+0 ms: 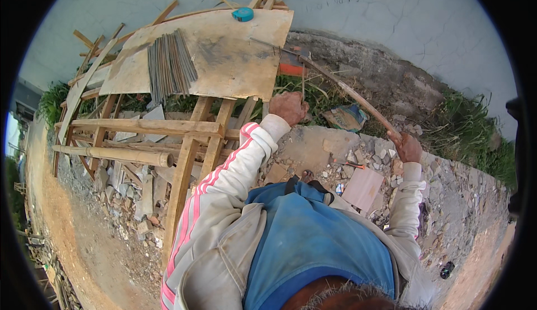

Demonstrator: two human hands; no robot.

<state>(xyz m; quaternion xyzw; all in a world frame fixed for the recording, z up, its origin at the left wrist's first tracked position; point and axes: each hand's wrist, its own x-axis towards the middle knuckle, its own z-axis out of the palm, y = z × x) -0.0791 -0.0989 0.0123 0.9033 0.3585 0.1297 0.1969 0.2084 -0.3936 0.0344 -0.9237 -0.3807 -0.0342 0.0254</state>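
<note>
My right hand is closed round the near end of a long rusty bar. That bar slants away to the left, and its far end meets a thin steel rod beside the board's right edge. The rod's far part lies over the board; a thin upright piece, seemingly the same rod bent, comes down to my left hand. My left hand is a fist just off the board's near right corner, its fingers wrapped round the lower end of that piece. Cut steel rods lie bundled on the plywood board.
A teal tape measure rests at the board's far edge. Timber legs and rails and a bamboo pole support the bench. Rubble, a pink tile and orange-handled pliers lie underfoot. A grey wall stands behind.
</note>
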